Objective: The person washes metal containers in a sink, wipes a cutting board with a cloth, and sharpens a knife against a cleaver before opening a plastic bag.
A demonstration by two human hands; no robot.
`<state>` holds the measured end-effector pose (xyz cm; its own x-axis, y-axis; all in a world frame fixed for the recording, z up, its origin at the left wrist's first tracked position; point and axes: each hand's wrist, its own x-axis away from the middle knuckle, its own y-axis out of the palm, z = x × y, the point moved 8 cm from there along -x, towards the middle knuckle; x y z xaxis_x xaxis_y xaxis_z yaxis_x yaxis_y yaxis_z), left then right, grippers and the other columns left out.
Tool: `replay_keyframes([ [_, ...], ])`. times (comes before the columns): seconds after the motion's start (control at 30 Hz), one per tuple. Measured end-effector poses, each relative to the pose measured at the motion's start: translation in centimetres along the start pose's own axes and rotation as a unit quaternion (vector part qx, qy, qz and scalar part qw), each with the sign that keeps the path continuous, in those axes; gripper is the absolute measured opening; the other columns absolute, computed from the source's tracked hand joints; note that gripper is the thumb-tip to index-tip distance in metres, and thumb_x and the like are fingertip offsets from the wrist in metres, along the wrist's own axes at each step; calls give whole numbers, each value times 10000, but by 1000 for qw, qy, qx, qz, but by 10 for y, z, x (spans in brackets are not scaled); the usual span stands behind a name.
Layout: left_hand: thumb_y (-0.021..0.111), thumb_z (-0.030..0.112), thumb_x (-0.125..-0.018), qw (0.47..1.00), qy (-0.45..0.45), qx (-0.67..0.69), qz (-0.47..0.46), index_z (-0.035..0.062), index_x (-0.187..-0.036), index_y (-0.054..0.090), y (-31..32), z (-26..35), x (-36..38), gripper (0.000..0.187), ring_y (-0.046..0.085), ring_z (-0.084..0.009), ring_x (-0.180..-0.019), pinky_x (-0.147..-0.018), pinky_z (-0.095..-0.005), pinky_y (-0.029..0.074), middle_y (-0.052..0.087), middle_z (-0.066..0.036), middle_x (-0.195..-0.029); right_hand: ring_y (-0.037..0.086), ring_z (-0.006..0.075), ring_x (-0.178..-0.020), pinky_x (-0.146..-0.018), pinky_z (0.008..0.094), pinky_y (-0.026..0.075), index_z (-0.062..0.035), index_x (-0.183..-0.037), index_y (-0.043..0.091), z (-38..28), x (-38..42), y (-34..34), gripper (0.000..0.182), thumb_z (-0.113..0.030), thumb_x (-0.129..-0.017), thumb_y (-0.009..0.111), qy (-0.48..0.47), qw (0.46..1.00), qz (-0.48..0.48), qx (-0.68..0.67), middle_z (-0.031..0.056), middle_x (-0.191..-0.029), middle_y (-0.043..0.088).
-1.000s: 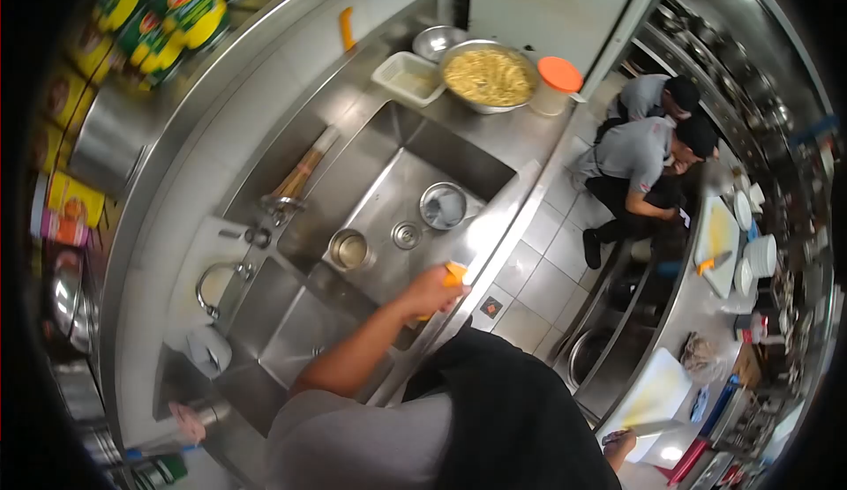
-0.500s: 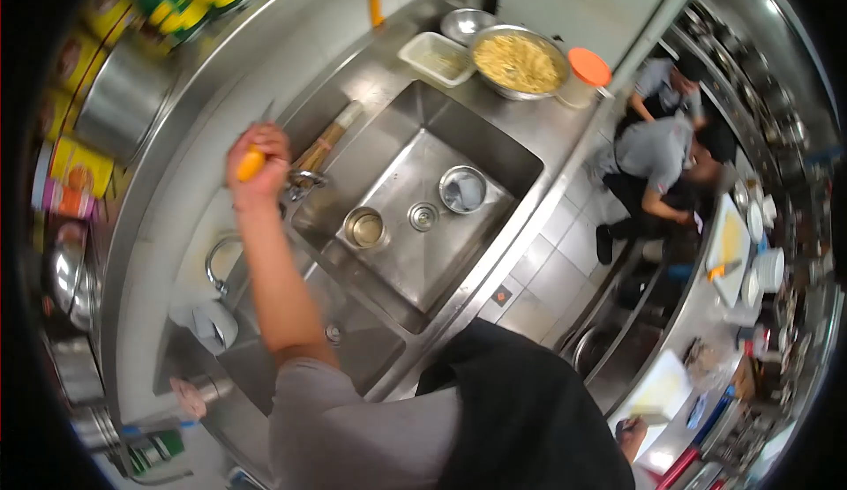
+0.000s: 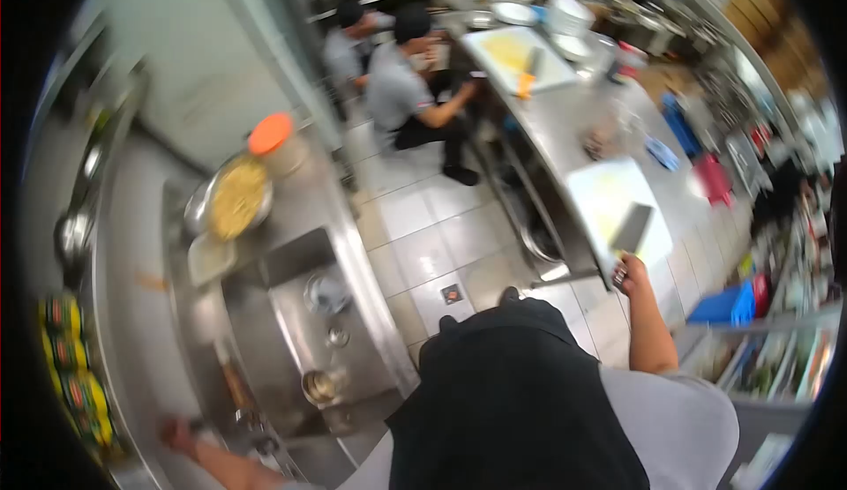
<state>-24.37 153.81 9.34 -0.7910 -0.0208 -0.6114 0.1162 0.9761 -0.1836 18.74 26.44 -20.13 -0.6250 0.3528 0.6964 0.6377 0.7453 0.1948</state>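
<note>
My right hand (image 3: 629, 274) is closed around the handle of a cleaver (image 3: 633, 228). The cleaver's broad blade overlaps a white cutting board (image 3: 593, 192) at the near end of the steel table. Stretched out to the far left, my left hand (image 3: 179, 435) is smeared by motion beside the back ledge of the sink, and I cannot tell what its fingers hold. Close by it are the sink's faucet (image 3: 250, 419) and a brown-handled tool (image 3: 236, 386). Inside the sink (image 3: 296, 342) sit a round metal strainer (image 3: 318, 387) and a small bowl (image 3: 326, 295).
A bowl of yellow food (image 3: 238, 199) and an orange-lidded tub (image 3: 272, 134) stand beyond the sink. Two people (image 3: 401, 89) crouch by the table (image 3: 551, 119). Another board (image 3: 503, 53) carries an orange-handled knife (image 3: 529, 75). Tiled floor (image 3: 432, 234) separates sink and table.
My view has swung right toward the table. My left hand, earlier closed on an orange-handled knife, is now blurred at the lower left with no orange handle showing. The cleaver has come into fuller view.
</note>
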Motion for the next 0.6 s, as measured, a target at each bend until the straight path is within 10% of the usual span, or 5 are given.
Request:
replay_keyframes([
  [0.1,661,206,-929,850,-271,451,7,80,-931,749,-4,5,-36,153,554,-226,-567,-548,-390,502,689,-126,-797,450,139,-499,-447,337,438,-143,-880,509,3,26,-12,204,-227,-1030,617,20,999,-16,-47,-15,-624,467],
  [0.17,656,185,-932,278,-549,784,-87,56,-995,723,37,94,-42,159,514,-199,-541,-516,-364,481,671,-103,-804,455,142,-510,-456,333,439,-138,-880,510,-2,42,-9,218,-243,-1033,623,40,998,14,-45,-10,-638,478],
  [0.23,650,164,-935,-75,-571,790,-210,31,-1059,698,21,248,-72,188,473,-173,-515,-484,-337,461,653,-80,-811,453,143,-509,-464,332,440,-132,-892,512,-6,56,-12,225,-262,-1034,628,40,998,38,-38,-2,-644,480],
  [0.4,712,243,-953,-80,-239,757,-603,91,-1220,660,-437,577,-199,312,549,-89,-683,-514,-244,414,604,-21,-908,601,214,-616,-542,403,517,-52,-996,583,-31,79,-30,236,-270,-1000,673,-146,940,162,264,80,-721,583],
  [0.6,680,152,-981,67,125,820,-555,68,-1266,605,-784,664,-328,306,488,-75,-618,-527,-245,402,565,2,-850,654,506,-1039,-890,540,516,39,-1093,599,-45,101,-67,354,-284,-968,677,-220,870,184,401,318,-1048,683],
])
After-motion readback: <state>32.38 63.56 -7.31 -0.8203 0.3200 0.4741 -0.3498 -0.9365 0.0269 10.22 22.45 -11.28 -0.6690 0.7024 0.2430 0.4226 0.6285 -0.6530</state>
